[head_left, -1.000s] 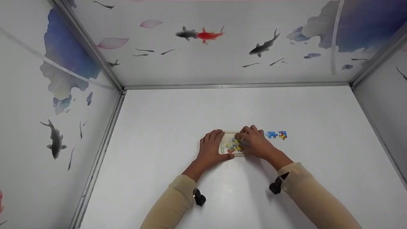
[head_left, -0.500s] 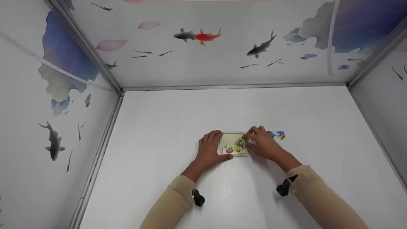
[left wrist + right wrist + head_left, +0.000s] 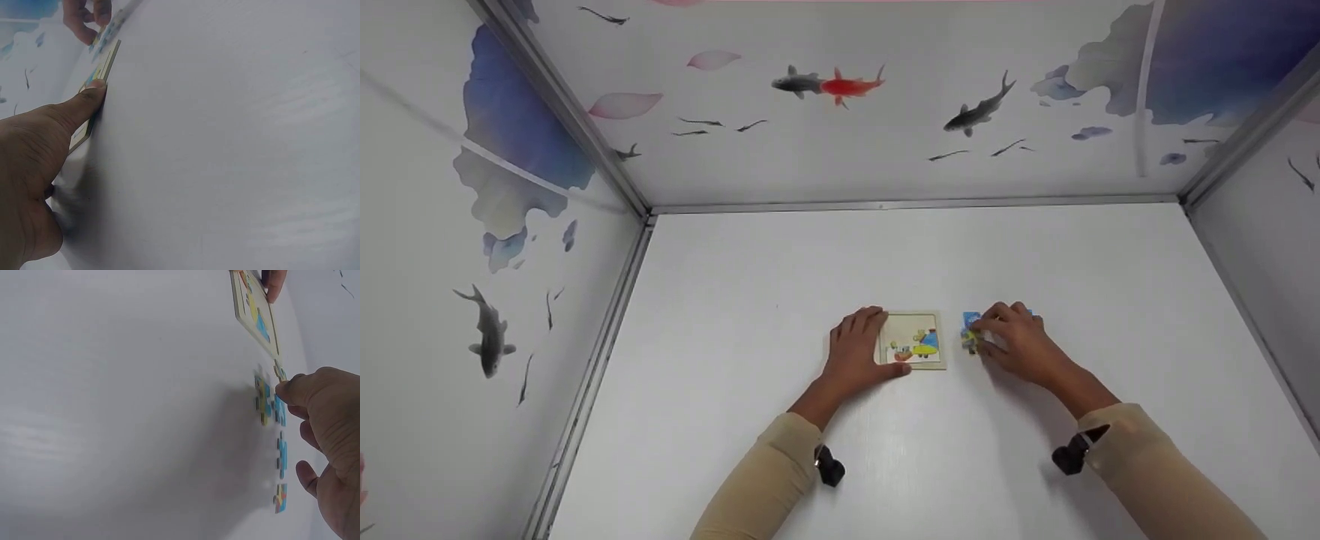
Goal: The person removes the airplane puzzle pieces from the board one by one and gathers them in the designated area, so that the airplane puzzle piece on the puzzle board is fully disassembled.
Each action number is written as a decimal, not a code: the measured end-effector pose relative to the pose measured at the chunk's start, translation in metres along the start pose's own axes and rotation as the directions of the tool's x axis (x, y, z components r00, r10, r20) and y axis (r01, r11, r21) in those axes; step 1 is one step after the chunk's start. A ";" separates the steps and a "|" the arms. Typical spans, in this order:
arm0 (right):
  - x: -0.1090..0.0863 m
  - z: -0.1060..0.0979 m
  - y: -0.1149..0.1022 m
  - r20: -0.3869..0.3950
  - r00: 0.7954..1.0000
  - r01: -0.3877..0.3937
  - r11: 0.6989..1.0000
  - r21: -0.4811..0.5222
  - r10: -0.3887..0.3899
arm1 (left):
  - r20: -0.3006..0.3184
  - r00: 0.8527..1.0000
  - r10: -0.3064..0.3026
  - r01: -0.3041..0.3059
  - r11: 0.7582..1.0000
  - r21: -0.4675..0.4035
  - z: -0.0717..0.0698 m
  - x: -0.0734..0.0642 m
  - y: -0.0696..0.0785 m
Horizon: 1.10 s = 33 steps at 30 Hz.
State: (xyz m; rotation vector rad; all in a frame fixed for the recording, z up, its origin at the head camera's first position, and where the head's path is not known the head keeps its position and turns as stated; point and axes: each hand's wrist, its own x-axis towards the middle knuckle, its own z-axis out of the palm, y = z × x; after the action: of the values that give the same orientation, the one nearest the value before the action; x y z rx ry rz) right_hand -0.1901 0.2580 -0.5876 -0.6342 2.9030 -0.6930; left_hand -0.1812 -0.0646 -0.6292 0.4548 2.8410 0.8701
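Clasping a puzzle tray (image 3: 900, 328) just right of the frame's centre between thumb and fingers of the left hand (image 3: 855, 346); pinching a puzzle piece (image 3: 279, 370) in right hand (image 3: 1024, 345) fingers, near loose pieces (image 3: 282, 455) farther right on the bench (image 3: 705, 337).

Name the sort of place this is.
Probably a small walled booth for recording hand work: white panel walls printed with grey and red fish stand on three sides of a flat white tabletop, and small black devices, probably cameras, sit at the cuffs of long beige sleeves.
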 end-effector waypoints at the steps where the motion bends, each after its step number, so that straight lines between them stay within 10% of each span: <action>1: -0.003 -0.002 0.002 -0.004 1.000 0.000 1.000 -0.004 0.000 | 0.000 1.000 -0.001 0.001 1.000 0.002 0.000 0.000 0.000; 33: -0.026 -0.005 0.037 0.006 0.999 -0.053 0.996 -0.077 0.054 | 0.001 1.000 -0.006 0.006 1.000 -0.006 0.001 0.001 0.000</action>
State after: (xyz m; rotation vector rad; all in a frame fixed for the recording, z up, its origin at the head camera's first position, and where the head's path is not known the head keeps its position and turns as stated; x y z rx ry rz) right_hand -0.1816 0.3006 -0.5996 -0.5632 2.9396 -0.5737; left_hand -0.1824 -0.0637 -0.6299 0.4450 2.8372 0.8764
